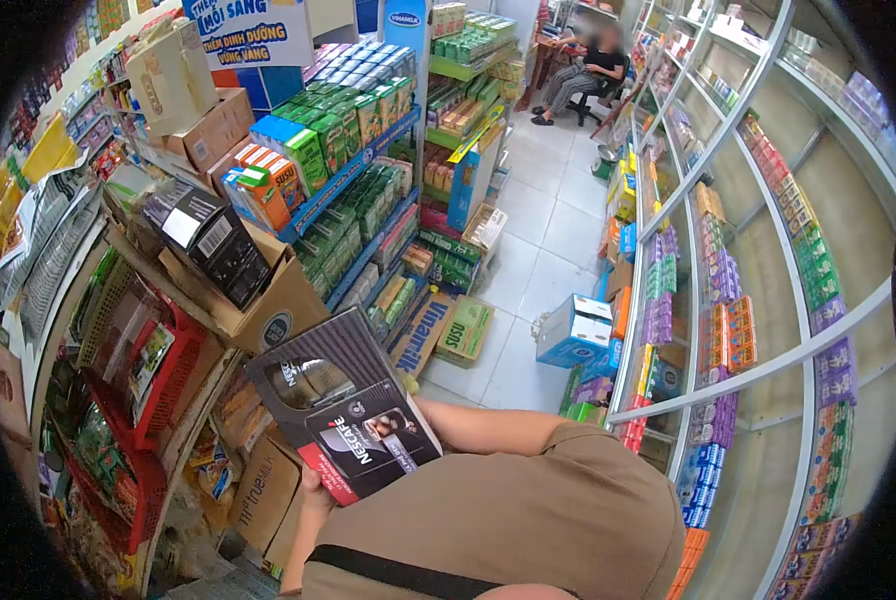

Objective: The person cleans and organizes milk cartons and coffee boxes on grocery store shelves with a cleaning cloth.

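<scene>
A black and red Nescafe box [368, 440] with a clear window is held tilted in front of my chest. My left hand [315, 492] grips its lower left edge, with the fingers partly behind the box. On the far right side of the box, my right hand [410, 384] is mostly hidden behind it; only a little shows past the edge. Just beyond stands an open cardboard carton [286, 300] with another black box [208, 240] on top.
Shelves of milk cartons [358, 210] stand ahead on the left, red baskets [158, 370] at the far left. Glass-fronted shelves [728, 300] line the right. A blue and white box [574, 332] sits on the tiled floor [543, 270]. A person [600, 68] sits at the aisle's far end.
</scene>
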Available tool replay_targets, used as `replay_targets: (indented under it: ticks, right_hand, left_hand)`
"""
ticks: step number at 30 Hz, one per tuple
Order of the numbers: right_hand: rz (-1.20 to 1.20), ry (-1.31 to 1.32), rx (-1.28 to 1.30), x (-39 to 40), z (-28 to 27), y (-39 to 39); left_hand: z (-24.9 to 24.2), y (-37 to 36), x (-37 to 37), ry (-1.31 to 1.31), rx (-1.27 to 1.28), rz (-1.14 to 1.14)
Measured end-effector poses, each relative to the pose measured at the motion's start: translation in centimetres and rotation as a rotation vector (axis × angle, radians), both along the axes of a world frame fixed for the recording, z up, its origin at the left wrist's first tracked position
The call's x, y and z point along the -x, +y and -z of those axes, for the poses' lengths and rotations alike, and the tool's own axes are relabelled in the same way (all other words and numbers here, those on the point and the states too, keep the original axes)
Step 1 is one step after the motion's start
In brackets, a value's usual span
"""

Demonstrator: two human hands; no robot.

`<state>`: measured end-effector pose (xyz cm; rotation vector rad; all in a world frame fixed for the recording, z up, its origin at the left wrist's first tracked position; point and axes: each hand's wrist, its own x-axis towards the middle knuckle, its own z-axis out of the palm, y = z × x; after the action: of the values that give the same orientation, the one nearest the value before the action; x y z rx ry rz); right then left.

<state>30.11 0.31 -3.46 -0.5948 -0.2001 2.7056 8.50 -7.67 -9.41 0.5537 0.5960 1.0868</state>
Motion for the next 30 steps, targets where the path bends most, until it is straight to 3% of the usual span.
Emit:
replay_targets:
  ticks: [4, 8, 17, 21, 24, 27, 28, 30]
  right_hand:
    - [-0.116, 0.082, -0.141, 0.9, 2.5, -0.1]
    - [-0.075, 0.069, -0.233, 1.0, 4.1, 0.9]
    - [0.244, -0.131, -0.428, -0.6, 7.5, 3.7]
    - [0.400, -0.397, -0.436, -4.5, 2.5, 3.8]
    - [0.311, -0.144, -0.711, -7.1, 0.0, 2.6]
    - [0.225, -0.279, -1.244, -6.9, -1.5, 1.3]
    - [0.249, -0.320, -1.287, -6.9, -0.2, 1.3]
    - [0.252, -0.444, -1.128, -6.4, -0.3, 0.5]
  left_hand:
    - [-2.9, -0.1, -1.0, 0.031, 0.021, -0.032]
    - [-2.2, -0.3, -1.0, -0.004, 0.021, -0.048]
    - [-1.2, -0.4, -1.5, -0.024, 0.021, -0.129]
    - [-5.4, 0.2, -3.7, 0.037, -0.126, -0.178]
    - [-6.0, 0.4, -4.1, 0.122, -0.211, -0.222]
    - [-6.1, 0.6, -4.4, 0.231, -0.266, -0.241]
    - [-6.2, 0.7, -4.6, 0.275, -0.288, -0.244]
    - [-6.1, 1.1, -4.4, 0.416, -0.385, -0.247]
